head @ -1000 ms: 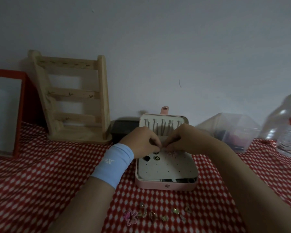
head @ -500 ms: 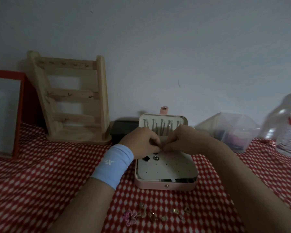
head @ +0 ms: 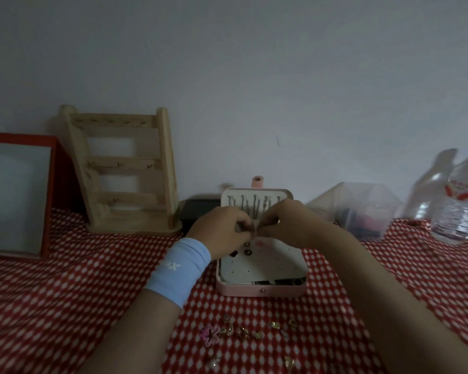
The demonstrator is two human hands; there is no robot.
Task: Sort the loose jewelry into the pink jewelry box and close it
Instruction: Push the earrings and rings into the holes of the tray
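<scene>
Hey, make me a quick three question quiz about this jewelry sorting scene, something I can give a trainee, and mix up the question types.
1. True or false: the left hand and right hand pinch a small piece together over the open pink jewelry box.
2. Where does the loose jewelry lie? A, on the checked cloth, nearer the person than the box. B, on the wooden rack. C, beside the water bottle.
3. Fill in: the blue wristband sits on the ___ wrist.
Key: 1 true; 2 A; 3 left.
</scene>
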